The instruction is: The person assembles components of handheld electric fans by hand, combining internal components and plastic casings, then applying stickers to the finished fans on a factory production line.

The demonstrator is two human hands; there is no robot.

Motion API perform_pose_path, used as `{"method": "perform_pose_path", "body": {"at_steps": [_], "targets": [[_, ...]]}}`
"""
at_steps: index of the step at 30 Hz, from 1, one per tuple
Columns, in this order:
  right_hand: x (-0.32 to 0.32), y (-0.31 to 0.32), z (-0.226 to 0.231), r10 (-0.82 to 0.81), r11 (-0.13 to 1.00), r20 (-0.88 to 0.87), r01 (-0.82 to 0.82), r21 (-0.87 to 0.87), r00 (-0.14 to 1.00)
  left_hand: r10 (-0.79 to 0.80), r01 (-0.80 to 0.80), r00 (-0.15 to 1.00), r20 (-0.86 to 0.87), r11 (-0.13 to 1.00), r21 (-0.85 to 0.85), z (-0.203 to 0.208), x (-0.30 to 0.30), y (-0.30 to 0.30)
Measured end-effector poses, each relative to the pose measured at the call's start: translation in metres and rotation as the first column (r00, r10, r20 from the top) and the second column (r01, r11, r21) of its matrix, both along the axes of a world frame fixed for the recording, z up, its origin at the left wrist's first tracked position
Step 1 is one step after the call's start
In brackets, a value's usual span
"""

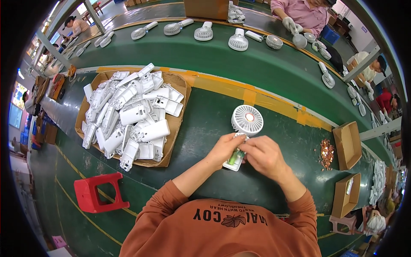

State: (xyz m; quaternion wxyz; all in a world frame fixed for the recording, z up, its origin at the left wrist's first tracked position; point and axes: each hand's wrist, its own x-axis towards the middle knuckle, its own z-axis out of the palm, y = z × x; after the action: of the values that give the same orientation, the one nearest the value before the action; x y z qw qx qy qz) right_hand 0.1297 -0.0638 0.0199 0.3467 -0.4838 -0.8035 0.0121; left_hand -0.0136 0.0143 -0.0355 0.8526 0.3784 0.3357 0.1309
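Head view, centre of the frame: small white handheld fan (pixel 246 121) lying on the green counter (pixel 205 128), round grille head toward the top, open handle toward the bottom. Green cylindrical cell (pixel 233 157) visible inside the opened handle, between the two hands. Left hand (pixel 223 147) resting on the left side of the handle, fingers closed against it. Right hand (pixel 264 156) covering the handle's right side, fingers curled over it; exact grip hidden by the knuckles. Both forearms in orange sleeves, entering from the lower edge.

Left of centre: flat cardboard tray (pixel 176 124) heaped with white plastic handle shells (pixel 132 115), well apart from the hands. Lower left: red plastic stool (pixel 96 192) on the floor.

Right of the frame: small heap of copper-coloured screws (pixel 327 153) on the counter, just beside an open cardboard box (pixel 347 144); second cardboard box (pixel 346 195) below it.

Upper part of the frame: row of white fans (pixel 204 32) spaced along a green conveyor belt (pixel 257 64), beyond a strip of yellow tape (pixel 274 103). Upper right: another person in a pink shirt (pixel 302 13), gloved hands on a fan part.
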Motion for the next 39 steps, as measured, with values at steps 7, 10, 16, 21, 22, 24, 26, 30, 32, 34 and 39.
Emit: {"method": "perform_pose_path", "body": {"at_steps": [7, 10, 16, 21, 22, 24, 26, 30, 32, 34, 39], "targets": [[-0.004, -0.010, -0.009, -0.120, 0.991, -0.146, 0.128, 0.043, 0.982, 0.143, -0.096, 0.943, 0.302, 0.982, -0.165, 0.005, 0.000, -0.004], [-0.011, -0.012, -0.014, -0.270, 0.963, -0.381, 0.256, -0.088, 0.884, 0.139, -0.092, 0.950, 0.280, 0.980, -0.176, 0.008, 0.002, -0.007], [-0.012, -0.007, -0.012, -0.412, 0.910, -0.562, 0.291, -0.295, 0.718, 0.177, -0.139, 0.961, 0.212, 0.973, -0.186, 0.009, 0.004, -0.014], [0.007, -0.002, -0.015, -0.360, 0.911, -0.455, 0.201, -0.361, 0.814, 0.179, -0.050, 0.918, 0.354, 0.938, -0.344, 0.008, 0.001, -0.013], [0.008, -0.003, -0.015, -0.362, 0.910, -0.455, 0.203, -0.362, 0.814, 0.177, -0.048, 0.918, 0.354, 0.938, -0.345, 0.010, 0.000, -0.013], [0.010, -0.004, -0.014, -0.343, 0.889, -0.584, 0.055, -0.454, 0.736, 0.130, -0.024, 0.936, 0.326, 0.950, -0.311, 0.017, -0.001, -0.011], [0.009, -0.003, -0.011, -0.342, 0.884, -0.579, 0.045, -0.465, 0.740, 0.115, -0.030, 0.950, 0.289, 0.959, -0.284, 0.018, -0.002, -0.011], [0.009, -0.003, -0.013, -0.339, 0.867, -0.575, 0.010, -0.498, 0.745, 0.087, -0.045, 0.977, 0.197, 0.978, -0.205, 0.019, -0.003, -0.011], [0.006, -0.003, -0.016, -0.334, 0.881, -0.564, 0.038, -0.471, 0.756, 0.074, -0.040, 0.979, 0.192, 0.983, -0.177, 0.022, -0.003, -0.011], [0.006, -0.003, -0.019, -0.328, 0.894, -0.552, 0.063, -0.443, 0.767, 0.064, -0.036, 0.981, 0.186, 0.988, -0.149, 0.025, -0.003, -0.011], [0.003, -0.004, -0.024, -0.270, 0.951, -0.390, 0.180, -0.252, 0.880, 0.022, -0.002, 0.982, 0.189, 0.994, -0.105, 0.027, -0.005, -0.011]]}}
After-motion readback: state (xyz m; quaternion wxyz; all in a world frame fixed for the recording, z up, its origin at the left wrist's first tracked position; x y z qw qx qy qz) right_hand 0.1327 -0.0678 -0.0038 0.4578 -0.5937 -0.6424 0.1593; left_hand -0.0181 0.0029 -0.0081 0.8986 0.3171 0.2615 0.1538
